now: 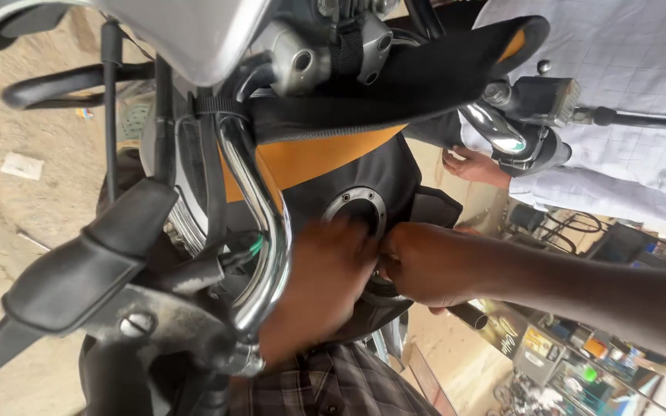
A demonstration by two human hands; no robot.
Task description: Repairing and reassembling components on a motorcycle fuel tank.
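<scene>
1. Black-and-orange fabric tank cover (325, 158) lies over the motorcycle's tank, behind the chrome handlebar (260, 223); its round metal filler ring (356, 206) sits just above both hands.
2. Left hand (321, 289) lies flat on the cover, fingers pressed together.
3. Right hand (425, 266) is curled, fingertips meeting the left; what they pinch is hidden.
4. Judging by this, the cover is being worked around the ring; that calls for a steady two-handed hold.
</scene>
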